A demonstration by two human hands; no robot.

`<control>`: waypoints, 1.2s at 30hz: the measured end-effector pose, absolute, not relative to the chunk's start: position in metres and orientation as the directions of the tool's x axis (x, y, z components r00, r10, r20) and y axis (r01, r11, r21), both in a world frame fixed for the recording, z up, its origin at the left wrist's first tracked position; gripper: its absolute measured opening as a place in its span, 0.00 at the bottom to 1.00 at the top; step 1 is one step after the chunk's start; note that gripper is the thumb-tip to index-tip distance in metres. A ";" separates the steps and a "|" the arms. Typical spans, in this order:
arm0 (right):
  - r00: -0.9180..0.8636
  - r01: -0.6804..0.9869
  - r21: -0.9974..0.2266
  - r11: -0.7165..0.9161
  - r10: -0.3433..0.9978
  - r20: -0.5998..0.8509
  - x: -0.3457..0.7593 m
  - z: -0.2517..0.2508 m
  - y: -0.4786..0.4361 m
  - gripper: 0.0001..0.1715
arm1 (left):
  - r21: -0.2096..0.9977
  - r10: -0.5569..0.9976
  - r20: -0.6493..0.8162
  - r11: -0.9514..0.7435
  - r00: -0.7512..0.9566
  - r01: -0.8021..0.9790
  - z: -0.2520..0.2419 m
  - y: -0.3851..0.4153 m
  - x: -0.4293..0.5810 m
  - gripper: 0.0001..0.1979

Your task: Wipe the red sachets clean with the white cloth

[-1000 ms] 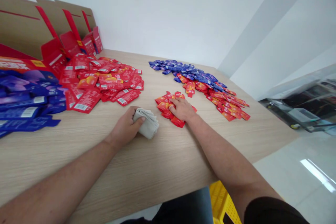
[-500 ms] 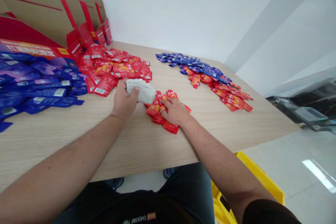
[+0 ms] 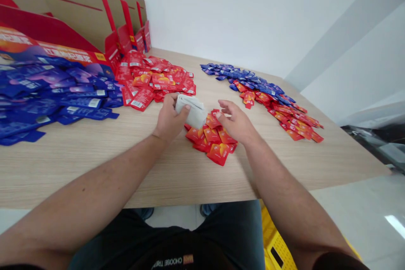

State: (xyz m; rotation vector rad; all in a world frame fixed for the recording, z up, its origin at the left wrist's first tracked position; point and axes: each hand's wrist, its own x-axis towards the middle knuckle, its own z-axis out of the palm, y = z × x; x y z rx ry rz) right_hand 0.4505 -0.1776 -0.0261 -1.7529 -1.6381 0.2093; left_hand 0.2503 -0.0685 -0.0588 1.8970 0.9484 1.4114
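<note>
My left hand (image 3: pixel 171 119) is closed around a folded white cloth (image 3: pixel 191 111), thumb on top. The cloth is held above the left edge of a small heap of red sachets (image 3: pixel 218 152) with orange pictures, lying on the table in front of me. Just over the right side of that heap hovers my right hand (image 3: pixel 236 123), fingers apart and slightly curled, with nothing visible in it. Behind my left hand lies a larger pile of red sachets (image 3: pixel 163 78).
Blue sachets (image 3: pixel 72 93) are heaped at the left, before red and brown cardboard boxes (image 3: pixel 76 8). A row of blue sachets (image 3: pixel 240 76) and red sachets (image 3: pixel 291 116) runs along the right. A yellow crate (image 3: pixel 275 244) stands below the table (image 3: pixel 152 168) edge.
My right hand has lifted off the small red heap and moved slightly right. The left hand still holds the cloth. The view has shifted, so the table's contents appear further right.
</note>
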 end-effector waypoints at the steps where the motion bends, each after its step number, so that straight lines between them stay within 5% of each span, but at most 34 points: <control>1: 0.201 0.757 -0.649 0.076 0.918 0.342 0.448 -0.020 -0.176 0.33 | 0.793 0.814 0.543 -0.577 0.205 0.193 -0.058 -0.071 0.250 0.15; 4: 0.118 0.697 -0.708 0.119 0.954 0.276 0.431 -0.005 -0.170 0.41 | 0.774 0.785 0.541 -0.605 0.302 0.188 -0.060 -0.077 0.249 0.16; 7: -0.002 0.773 -0.622 0.127 0.980 0.197 0.410 0.003 -0.160 0.46 | 0.713 0.710 0.588 -0.681 0.387 0.167 -0.062 -0.081 0.247 0.16; 13: -0.033 0.905 -0.415 0.092 0.989 0.147 0.399 0.000 -0.148 0.14 | 0.660 0.671 0.638 -0.729 0.377 0.181 -0.066 -0.083 0.246 0.18; 18: 0.282 0.694 -0.710 0.117 0.863 0.419 0.453 -0.021 -0.147 0.20 | 0.720 0.785 0.515 -0.614 0.345 0.322 -0.068 -0.073 0.248 0.17; 21: 0.438 0.544 -0.816 0.196 0.763 0.475 0.485 -0.044 -0.145 0.27 | 0.649 0.825 0.337 -0.553 0.454 0.522 -0.071 -0.068 0.251 0.16; 28: 0.501 0.526 -0.833 0.170 0.730 0.465 0.495 -0.061 -0.146 0.23 | 0.472 0.810 0.177 -0.569 0.559 0.673 -0.080 -0.065 0.257 0.22; 36: 0.415 0.607 -0.775 0.177 0.760 0.499 0.488 -0.053 -0.151 0.24 | 0.658 0.870 0.009 -0.377 0.493 0.652 -0.069 -0.062 0.257 0.21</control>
